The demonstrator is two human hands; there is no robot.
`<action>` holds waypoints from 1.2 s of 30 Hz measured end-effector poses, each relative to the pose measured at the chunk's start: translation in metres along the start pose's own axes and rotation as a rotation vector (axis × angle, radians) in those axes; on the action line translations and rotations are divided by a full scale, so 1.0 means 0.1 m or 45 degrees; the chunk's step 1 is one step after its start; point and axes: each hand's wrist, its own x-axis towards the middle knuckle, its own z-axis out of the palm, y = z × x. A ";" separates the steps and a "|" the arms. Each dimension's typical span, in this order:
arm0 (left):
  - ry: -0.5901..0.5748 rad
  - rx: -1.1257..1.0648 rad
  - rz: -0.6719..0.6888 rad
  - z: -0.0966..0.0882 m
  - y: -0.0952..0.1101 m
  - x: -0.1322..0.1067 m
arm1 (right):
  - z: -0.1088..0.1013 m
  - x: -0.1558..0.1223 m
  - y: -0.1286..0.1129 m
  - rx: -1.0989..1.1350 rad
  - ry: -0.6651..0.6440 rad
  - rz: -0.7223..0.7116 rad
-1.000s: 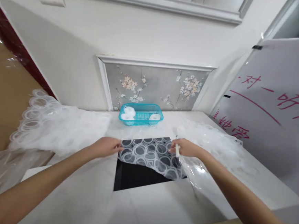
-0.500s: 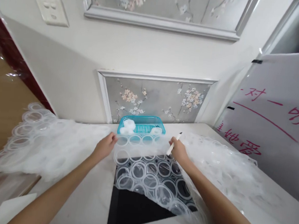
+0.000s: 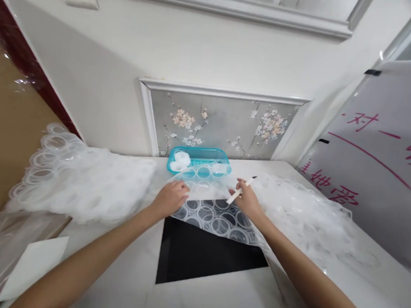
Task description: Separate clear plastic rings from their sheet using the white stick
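A clear plastic sheet printed with white rings (image 3: 214, 219) lies over the far part of a black square mat (image 3: 204, 256) on a white table (image 3: 215, 302). My left hand (image 3: 170, 199) pinches the sheet's far left edge. My right hand (image 3: 246, 200) grips the far right edge and also holds a white pen (image 3: 240, 191) with a dark tip pointing up and away. The sheet's far edge is lifted and reaches the teal basket (image 3: 199, 160).
The teal basket holds white tape rolls (image 3: 181, 160). Heaps of ringed plastic sheets lie at the left (image 3: 82, 187) and the right (image 3: 303, 216). A white paper (image 3: 35, 266) sits at the near left. A whiteboard with red writing (image 3: 379, 153) leans at the right.
Both hands lifted the sheet's far edge up and away, then brought it lower; my left hand has shifted right along the edge. More of the black mat now shows.
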 end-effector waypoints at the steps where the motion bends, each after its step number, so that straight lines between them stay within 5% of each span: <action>1: -0.063 -0.007 0.031 0.07 0.06 0.00 | -0.05 -0.12 -0.01 -0.018 -0.071 0.003; 7: -0.233 -0.079 -0.034 0.38 0.08 0.25 | -0.35 -0.74 -0.13 -0.104 -0.546 0.103; 13: -0.249 -0.175 -0.009 0.17 0.09 0.26 | -0.44 -1.08 -0.31 0.084 -0.610 0.013; 18: -0.249 -0.389 0.176 -0.33 0.14 -0.36 | -0.55 -1.24 -0.34 0.133 -0.669 -0.101; 23: -0.595 -0.403 0.307 -0.55 0.21 -1.16 | -0.57 -1.23 -0.29 0.292 -0.567 -0.003; 25: -0.591 -0.291 0.279 -0.50 0.25 -1.31 | -0.48 -1.14 -0.39 0.452 -0.498 0.097; 29: -0.349 -0.098 0.155 -0.28 0.27 -1.27 | -0.09 -0.88 -0.78 0.773 -0.515 0.153; 33: -0.068 0.052 -0.013 -0.02 0.21 -1.19 | 0.38 -0.66 -1.13 0.883 -0.513 0.124; 36: -0.028 0.091 -0.029 0.11 0.15 -1.25 | 0.63 -0.64 -1.25 0.930 -0.562 0.160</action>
